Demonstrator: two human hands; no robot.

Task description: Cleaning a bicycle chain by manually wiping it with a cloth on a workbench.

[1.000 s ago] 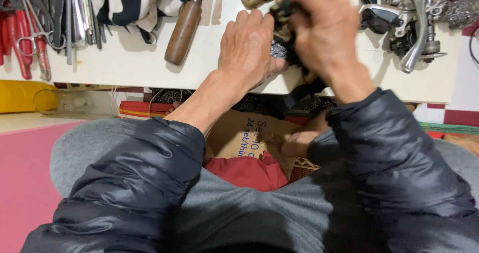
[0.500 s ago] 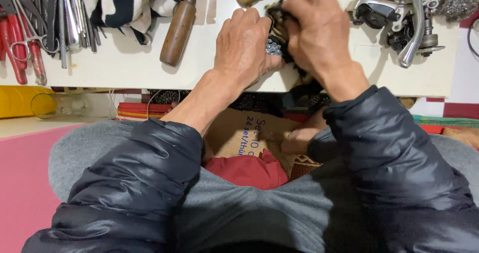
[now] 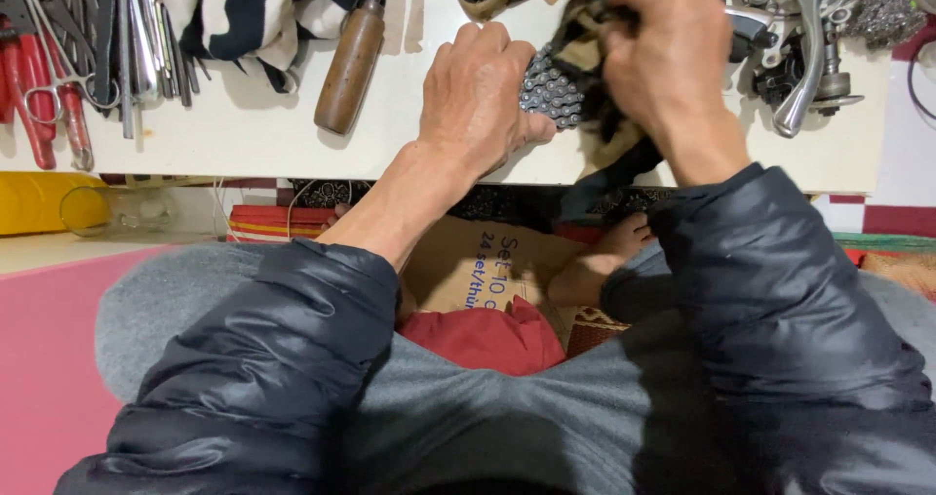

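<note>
The left hand (image 3: 483, 100) lies flat, pinning a grey metal bicycle chain (image 3: 551, 90) on the white tabletop (image 3: 244, 129); the right hand (image 3: 668, 56), closed around a dirty brown rag (image 3: 585, 51), seems to be wiping it

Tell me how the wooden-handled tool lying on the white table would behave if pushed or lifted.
The wooden-handled tool looks stiff: a thick brown handle with a metal shank. The handle seems rounded, so a sideways push would probably roll it on the white table. Its smooth, worn surface may be a bit slippery. It likely feels fairly solid for its size.
</note>
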